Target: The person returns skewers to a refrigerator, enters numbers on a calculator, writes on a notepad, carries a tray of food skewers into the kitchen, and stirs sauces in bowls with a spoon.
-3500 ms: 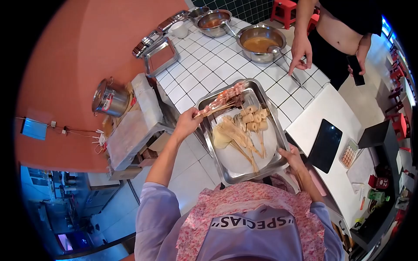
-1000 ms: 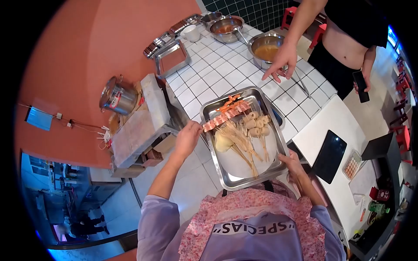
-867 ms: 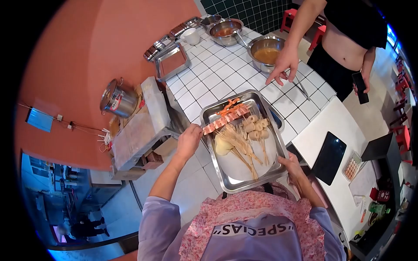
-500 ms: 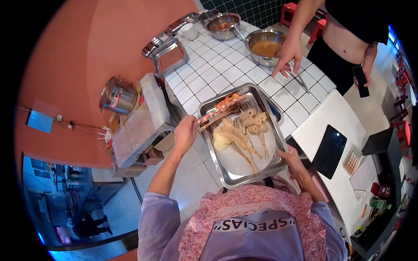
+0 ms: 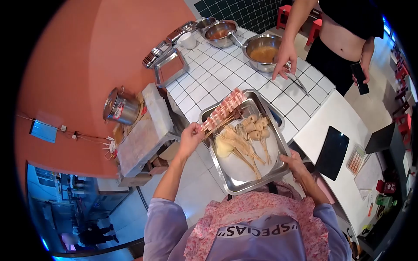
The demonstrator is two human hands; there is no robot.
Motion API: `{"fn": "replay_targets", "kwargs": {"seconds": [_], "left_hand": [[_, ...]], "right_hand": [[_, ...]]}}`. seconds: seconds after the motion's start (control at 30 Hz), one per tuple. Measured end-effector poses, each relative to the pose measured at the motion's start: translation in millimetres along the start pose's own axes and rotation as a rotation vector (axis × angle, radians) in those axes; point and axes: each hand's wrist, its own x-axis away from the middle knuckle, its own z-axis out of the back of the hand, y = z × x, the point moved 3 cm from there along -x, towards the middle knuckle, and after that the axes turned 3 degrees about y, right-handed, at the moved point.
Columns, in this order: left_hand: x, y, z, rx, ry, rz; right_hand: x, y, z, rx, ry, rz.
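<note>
A metal tray [image 5: 234, 186] with food on sticks is held by its right rim in my right hand [image 5: 295, 164], thumb over the edge. My left hand [image 5: 190, 136], fingers pinched, grips pink-and-white meat skewers [image 5: 224, 109] at the tray's upper left. Their far ends are raised above the upper rim. Lying in the tray are tan rolled pieces on sticks [image 5: 253, 128], a bundle of sticks with pale food [image 5: 239, 143] and a pale yellow piece [image 5: 224, 147]. Some darker food is partly hidden behind the raised skewers.
Across the tiled counter [image 5: 220, 76] another person's hand [image 5: 286, 58] hangs near a bowl of brown sauce [image 5: 262, 54]; their other hand holds a phone [image 5: 359, 78]. A red sauce bowl [image 5: 220, 33] and an empty tray [image 5: 171, 68] stand farther back. A tablet [image 5: 332, 152] lies right, a pot [image 5: 121, 106] left.
My left hand has moved slightly down, and the meat skewers have tilted up, their far ends now above the tray's upper rim. My right hand still holds the tray.
</note>
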Motion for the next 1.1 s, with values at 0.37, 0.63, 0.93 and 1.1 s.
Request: {"fn": "replay_targets", "kwargs": {"seconds": [0.37,0.63,0.93,1.1], "left_hand": [[-1.7,23.3,3.4,0.372,-0.022,0.321],[-3.7,15.0,5.6,0.286,0.04,0.28],[-4.8,-2.8,3.7,0.028,0.095,0.053],[5.4,5.2,4.0,-0.305,0.199,-0.188]], "right_hand": [[-5.9,3.0,-0.5,0.022,0.001,0.021],[-14.0,8.3,2.2,0.049,0.031,0.044],[-11.2,4.3,-2.4,0.006,-0.012,0.016],[-12.7,3.9,-4.5,0.005,-0.025,0.016]]}}
